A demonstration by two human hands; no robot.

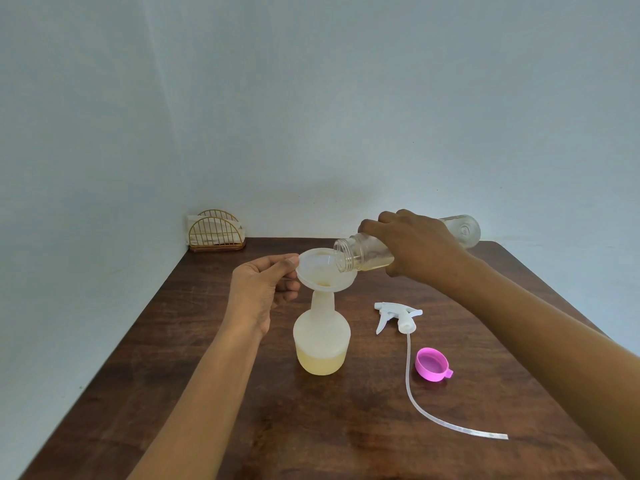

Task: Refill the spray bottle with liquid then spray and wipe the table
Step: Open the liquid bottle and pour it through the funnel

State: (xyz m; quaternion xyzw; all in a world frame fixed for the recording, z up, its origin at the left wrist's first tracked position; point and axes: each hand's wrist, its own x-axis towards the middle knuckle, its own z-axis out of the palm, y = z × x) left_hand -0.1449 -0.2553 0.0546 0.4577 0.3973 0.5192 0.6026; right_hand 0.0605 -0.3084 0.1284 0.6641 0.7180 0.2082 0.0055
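A translucent white spray bottle stands mid-table with pale yellow liquid in its lower part. A white funnel sits in its neck. My left hand pinches the funnel's left rim. My right hand grips a clear refill bottle, tipped nearly flat, its open mouth over the funnel's right edge. A little yellowish liquid lies along its lower side. The white trigger head with its long dip tube lies on the table to the right.
A pink cap lies open side up right of the spray bottle, beside the tube. A gold wire napkin holder with white napkins stands at the far left corner against the wall. The dark wooden table ends at walls behind and left.
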